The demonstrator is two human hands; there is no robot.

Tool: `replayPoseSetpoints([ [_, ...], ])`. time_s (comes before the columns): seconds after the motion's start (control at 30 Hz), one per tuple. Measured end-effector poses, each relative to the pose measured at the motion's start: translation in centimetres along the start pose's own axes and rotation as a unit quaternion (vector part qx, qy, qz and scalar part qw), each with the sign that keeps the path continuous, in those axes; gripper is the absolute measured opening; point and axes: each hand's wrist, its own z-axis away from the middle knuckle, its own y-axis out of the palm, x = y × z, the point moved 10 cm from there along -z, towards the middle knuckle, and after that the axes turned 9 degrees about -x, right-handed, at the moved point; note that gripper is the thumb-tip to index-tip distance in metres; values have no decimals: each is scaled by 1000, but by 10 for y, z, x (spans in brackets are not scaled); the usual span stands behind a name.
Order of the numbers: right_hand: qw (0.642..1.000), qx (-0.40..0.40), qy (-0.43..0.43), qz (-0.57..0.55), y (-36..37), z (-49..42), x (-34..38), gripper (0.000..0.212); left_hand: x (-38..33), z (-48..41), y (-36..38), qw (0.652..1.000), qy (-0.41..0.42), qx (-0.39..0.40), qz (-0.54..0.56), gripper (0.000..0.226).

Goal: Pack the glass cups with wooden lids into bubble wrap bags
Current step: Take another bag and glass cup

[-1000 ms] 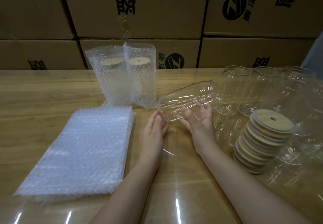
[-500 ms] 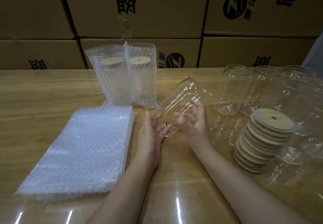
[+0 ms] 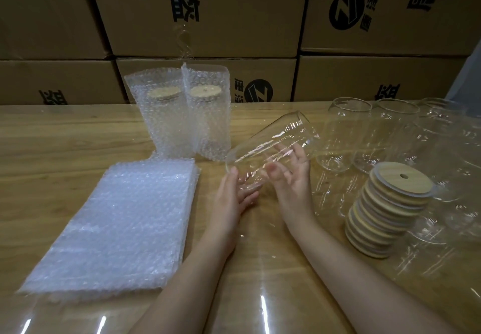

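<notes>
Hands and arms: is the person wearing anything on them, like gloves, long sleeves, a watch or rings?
No. The left hand and the right hand have no gloves on. No ring, bracelet or watch shows on either one. No sleeves show either: both forearms are uncovered all the way down to the bottom edge of the picture.

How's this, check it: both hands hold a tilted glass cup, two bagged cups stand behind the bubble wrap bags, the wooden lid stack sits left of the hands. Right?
No. The head view shows the wooden lid stack right of the left hand and right hand. The glass cup and bagged cups are as stated.
</notes>
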Motion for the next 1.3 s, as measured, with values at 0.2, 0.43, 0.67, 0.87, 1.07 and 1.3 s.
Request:
replayPoseSetpoints([
  [0.2, 999, -32, 5, 33, -7, -2, -4, 111, -6, 3, 6, 1000, 12, 14, -16, 23],
  [0.43, 997, 20, 5, 75, 2, -4, -18, 72, -22, 20, 13, 989, 112, 34, -95, 61],
  [0.67, 991, 111, 18, 68, 26, 9, -17, 90, -32, 23, 10, 983, 139, 30, -112, 50],
  [0.87, 962, 154, -125, 188, 38, 25, 7, 69, -38, 23, 6, 981, 150, 8, -121, 53],
  [1.07, 921, 156, -233, 272, 42, 31, 24, 55, -39, 23, 8, 978, 153, 12, -140, 40],
  [1.3, 940, 89, -266, 192, 31, 28, 40, 39, -29, 22, 14, 986, 126, 53, -99, 75],
])
